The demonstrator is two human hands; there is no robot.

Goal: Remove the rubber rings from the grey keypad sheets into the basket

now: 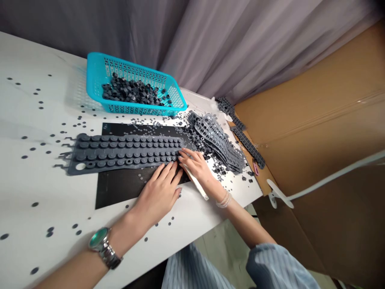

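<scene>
A dark grey moulded rubber sheet (126, 153) with rows of round raised caps lies on a black mat (117, 188). My left hand (162, 190) rests palm down with its fingers stretched out, fingertips at the sheet's near edge. At the sheet's right end, my right hand (197, 166) is closed around a slim white-handled tool (198, 186); the tool's tip is hidden by the fingers. One cap position at the lower left of the sheet shows a white hole, and a few other caps look opened.
Behind the mat stands a blue basket (138, 107) holding many small black rubber pieces. Punched sheets (218, 140) are piled to the right among loose bits. Small dark discs are scattered over the white table (66, 192). A cardboard panel (315, 108) borders the right side.
</scene>
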